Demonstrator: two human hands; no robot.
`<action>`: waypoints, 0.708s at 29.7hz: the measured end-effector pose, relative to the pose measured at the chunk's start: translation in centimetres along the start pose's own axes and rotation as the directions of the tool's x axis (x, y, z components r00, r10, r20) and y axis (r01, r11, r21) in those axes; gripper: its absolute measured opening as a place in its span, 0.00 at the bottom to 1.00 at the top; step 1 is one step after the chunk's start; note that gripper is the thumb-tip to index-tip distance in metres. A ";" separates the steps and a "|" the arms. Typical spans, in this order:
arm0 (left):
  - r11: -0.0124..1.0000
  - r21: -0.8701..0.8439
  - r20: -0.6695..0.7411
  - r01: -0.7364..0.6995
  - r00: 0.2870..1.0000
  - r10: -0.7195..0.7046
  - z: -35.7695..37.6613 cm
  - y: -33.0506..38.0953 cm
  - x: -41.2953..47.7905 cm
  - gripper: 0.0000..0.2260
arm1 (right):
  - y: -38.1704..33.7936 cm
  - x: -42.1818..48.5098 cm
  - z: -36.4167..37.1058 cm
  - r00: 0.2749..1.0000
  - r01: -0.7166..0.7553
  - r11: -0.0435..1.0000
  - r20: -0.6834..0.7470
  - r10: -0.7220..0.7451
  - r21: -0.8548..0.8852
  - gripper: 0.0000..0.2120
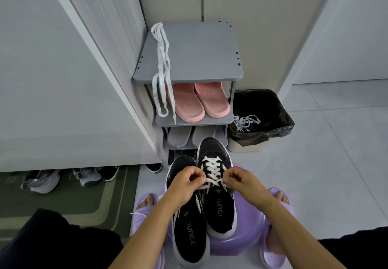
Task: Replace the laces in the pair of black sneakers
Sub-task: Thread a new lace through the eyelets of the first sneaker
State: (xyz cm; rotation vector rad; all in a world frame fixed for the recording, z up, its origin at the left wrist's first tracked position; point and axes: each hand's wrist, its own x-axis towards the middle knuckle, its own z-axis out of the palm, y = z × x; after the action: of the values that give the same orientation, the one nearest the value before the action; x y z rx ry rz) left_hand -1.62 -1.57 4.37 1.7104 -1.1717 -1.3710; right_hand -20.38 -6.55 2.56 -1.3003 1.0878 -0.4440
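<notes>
Two black sneakers lie side by side on a purple stool (247, 241) in front of me. The right sneaker (218, 203) carries a white lace (213, 167) crossed through its eyelets. My left hand (184, 184) pinches one end of that lace and my right hand (241, 181) pinches the other, just above the shoe's tongue. The left sneaker (190, 237) shows no lace; my left hand covers its eyelet area. A spare white lace (162, 67) hangs over the front edge of the grey shoe rack (201, 54).
Pink slippers (199, 100) sit on the rack's second shelf, grey ones below. A bin with a black liner (260, 119) right of the rack holds tangled laces (245, 124). More shoes sit on a green mat (63, 201) at left. My feet wear purple slippers.
</notes>
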 end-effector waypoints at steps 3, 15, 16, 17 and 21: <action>0.979 0.176 -0.086 -0.104 0.989 0.121 1.5 -0.5 -1.3 0.20 | 1.0 -0.8 1.3 0.992 0.054 0.990 -0.106 -0.068 -0.126 0.15; 0.821 0.565 -0.383 -0.087 0.853 0.355 4.1 -1.7 -2.4 0.11 | 1.2 -2.4 3.7 0.878 0.073 0.954 -0.434 -0.200 -0.291 0.18; 0.814 0.573 -0.376 -0.090 0.854 0.359 4.1 -1.7 -2.4 0.10 | 1.2 -2.4 3.5 0.882 0.062 0.956 -0.432 -0.188 -0.288 0.17; 0.816 0.569 -0.367 -0.096 0.858 0.358 4.0 -1.8 -2.4 0.09 | 1.4 -2.5 3.2 0.890 0.053 0.961 -0.423 -0.169 -0.272 0.15; 0.932 0.332 -0.167 -0.144 0.964 0.208 2.2 -1.3 -2.3 0.09 | 1.6 -2.8 1.7 0.959 -0.037 0.989 -0.285 -0.004 -0.140 0.11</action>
State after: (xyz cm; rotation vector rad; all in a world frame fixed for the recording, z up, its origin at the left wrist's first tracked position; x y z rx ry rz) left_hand -3.52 1.15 3.54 1.8585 -1.4495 -0.9144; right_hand -20.73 -2.96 1.99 -1.3808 1.3917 -0.5606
